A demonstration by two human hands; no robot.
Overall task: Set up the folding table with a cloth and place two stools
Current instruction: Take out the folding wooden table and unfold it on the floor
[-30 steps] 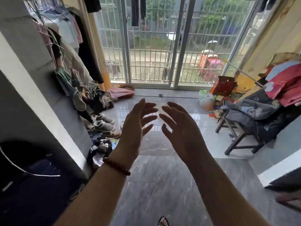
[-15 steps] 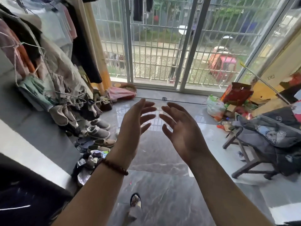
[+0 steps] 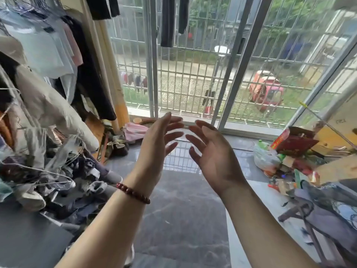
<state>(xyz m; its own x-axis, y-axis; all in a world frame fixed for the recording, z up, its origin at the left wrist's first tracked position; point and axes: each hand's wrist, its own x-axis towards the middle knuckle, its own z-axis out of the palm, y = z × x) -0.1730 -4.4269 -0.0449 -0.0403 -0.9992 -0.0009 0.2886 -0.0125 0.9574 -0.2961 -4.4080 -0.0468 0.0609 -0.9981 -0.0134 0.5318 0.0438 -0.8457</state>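
Note:
My left hand point(image 3: 156, 144) and my right hand point(image 3: 212, 155) are raised in front of me, palms facing each other, fingers spread and relaxed. Neither holds anything. A red bead bracelet point(image 3: 133, 193) circles my left wrist. A dark wooden stool point(image 3: 301, 215) stands at the lower right, draped with grey and blue clothing point(image 3: 332, 206). No folding table or cloth for it shows in this view.
A rack of hanging clothes point(image 3: 44, 97) and a heap of garments and shoes fill the left side. A barred sliding glass door point(image 3: 193, 74) lies ahead. Bags and boxes point(image 3: 286, 149) clutter the right. Glossy grey floor tiles point(image 3: 183, 209) stretch between them.
The view has moved forward and closer to the door; the clothes rack now fills the left and the stool has slid to the lower right. My hands keep the same open pose.

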